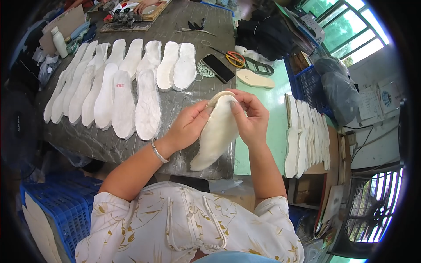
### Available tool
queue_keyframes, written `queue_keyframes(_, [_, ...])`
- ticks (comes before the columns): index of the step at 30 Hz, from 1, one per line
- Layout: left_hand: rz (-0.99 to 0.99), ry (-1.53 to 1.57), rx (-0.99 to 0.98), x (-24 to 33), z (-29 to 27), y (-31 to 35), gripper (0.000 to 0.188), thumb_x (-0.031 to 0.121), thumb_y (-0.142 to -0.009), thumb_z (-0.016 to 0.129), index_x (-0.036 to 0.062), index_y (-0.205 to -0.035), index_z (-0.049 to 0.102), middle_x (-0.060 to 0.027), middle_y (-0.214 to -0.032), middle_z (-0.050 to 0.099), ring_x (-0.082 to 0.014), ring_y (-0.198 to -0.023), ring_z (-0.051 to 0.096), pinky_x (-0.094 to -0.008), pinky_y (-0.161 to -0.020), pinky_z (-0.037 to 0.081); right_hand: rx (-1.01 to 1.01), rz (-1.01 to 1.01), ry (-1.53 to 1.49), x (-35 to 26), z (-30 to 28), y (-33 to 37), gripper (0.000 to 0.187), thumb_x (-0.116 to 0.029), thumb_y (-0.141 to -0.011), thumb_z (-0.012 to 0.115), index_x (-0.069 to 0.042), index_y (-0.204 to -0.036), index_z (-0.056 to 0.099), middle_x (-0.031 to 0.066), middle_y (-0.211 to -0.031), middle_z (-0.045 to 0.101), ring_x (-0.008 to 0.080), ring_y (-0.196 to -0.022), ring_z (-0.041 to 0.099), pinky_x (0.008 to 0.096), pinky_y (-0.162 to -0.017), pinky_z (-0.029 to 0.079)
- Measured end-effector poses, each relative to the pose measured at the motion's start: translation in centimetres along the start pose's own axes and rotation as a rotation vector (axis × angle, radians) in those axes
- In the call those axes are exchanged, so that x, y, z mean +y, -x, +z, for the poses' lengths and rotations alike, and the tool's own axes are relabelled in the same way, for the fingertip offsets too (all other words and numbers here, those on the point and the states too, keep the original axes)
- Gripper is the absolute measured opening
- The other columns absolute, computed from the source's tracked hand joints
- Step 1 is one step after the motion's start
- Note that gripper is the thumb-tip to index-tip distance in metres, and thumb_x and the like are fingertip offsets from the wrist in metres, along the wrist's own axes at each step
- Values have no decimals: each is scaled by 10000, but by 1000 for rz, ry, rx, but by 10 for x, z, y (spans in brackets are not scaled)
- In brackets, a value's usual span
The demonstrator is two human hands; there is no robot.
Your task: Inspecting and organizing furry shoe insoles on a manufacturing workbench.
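Note:
A cream-white fleecy insole (pixel 217 133) hangs tilted between my two hands, over the table's near edge. My left hand (pixel 189 125) grips its left edge near the top, thumb on the face. On the upper right edge, my right hand (pixel 251 115) pinches it with the thumb in front and fingers behind. The upper rim looks layered, as if two pieces lie together. To the left, several white insoles (pixel 148 105) lie in two overlapping rows on the dark table (pixel 184 103).
A phone (pixel 218 68), a coil of pale cord (pixel 204 69) and orange-handled scissors (pixel 235 58) lie beyond my hands. More insoles (pixel 293 151) line the right side. Blue crates (pixel 70 206) stand at lower left. Another person's hand (pixel 144 5) works at the far end.

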State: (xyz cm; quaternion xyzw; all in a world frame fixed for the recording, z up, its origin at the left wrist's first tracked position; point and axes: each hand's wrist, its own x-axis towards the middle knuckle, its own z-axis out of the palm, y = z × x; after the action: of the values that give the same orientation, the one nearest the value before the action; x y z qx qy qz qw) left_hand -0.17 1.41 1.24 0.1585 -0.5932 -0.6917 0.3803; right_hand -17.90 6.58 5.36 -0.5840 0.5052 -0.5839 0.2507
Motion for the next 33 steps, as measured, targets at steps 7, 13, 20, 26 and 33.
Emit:
queue_keyframes(7, [48, 67, -40, 6, 6, 2, 367, 273, -1044, 465, 3, -1286, 522, -18, -1057, 625, -45, -912, 564, -221, -785, 480, 49, 3, 19, 0, 0, 3, 115, -25, -870, 683, 23, -971, 653, 113, -1050, 706, 124, -908, 633, 261, -826, 506])
queue_keyframes(13, [119, -137, 48, -2, 3, 3, 341, 264, -1044, 451, 5, -1235, 564, -40, -922, 651, -75, -814, 581, -247, -719, 486, 98, -19, 90, -1, 3, 8, 99, -29, -867, 701, 4, -954, 666, 14, -832, 675, 62, -749, 594, 210, -685, 484])
queue_keyframes(20, [120, -285, 49, -1, 4, 4, 284, 257, -1017, 503, -6, -1111, 560, -118, -768, 635, -126, -662, 581, -300, -599, 464, 126, -153, 237, 0, 4, 9, 109, 22, -842, 707, -13, -933, 659, 14, -763, 652, 52, -657, 559, 199, -604, 460])
queue_keyframes(26, [54, -327, -5, -3, -3, 6, 308, 177, -999, 524, 11, -1259, 535, -69, -998, 650, -93, -877, 592, -263, -752, 495, 67, -329, 400, -9, 4, 5, 126, 4, -815, 726, -3, -911, 643, 101, -938, 673, 158, -736, 646, 252, -639, 514])
queue_keyframes(33, [104, -534, -45, 17, -8, 5, 333, 121, -962, 508, 20, -1279, 504, -152, -933, 662, -222, -826, 657, -326, -746, 502, -165, -150, 403, -31, -15, -6, 160, -56, -765, 771, -15, -851, 643, 113, -1049, 627, 224, -947, 613, 322, -805, 502])
